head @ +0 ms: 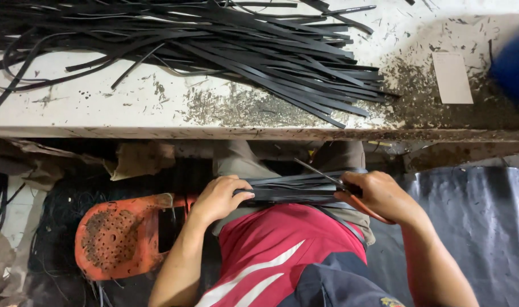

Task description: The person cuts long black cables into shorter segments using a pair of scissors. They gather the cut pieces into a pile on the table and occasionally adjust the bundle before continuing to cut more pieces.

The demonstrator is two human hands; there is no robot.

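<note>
The left hand (218, 199) has its grip closed on one end of a bundle of black strips (293, 190), held just below the counter (157, 108) edge. The right hand (378, 196) grips scissors (327, 177) at the bundle's other end; more loose strips (242, 45) lie heaped on the counter.

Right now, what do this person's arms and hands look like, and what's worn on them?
Both hands, the left hand and the right hand, are bare, with no gloves, rings or watch visible. The forearms are uncovered, no sleeves reaching them. The shirt is red with white stripes and a dark panel.
</note>
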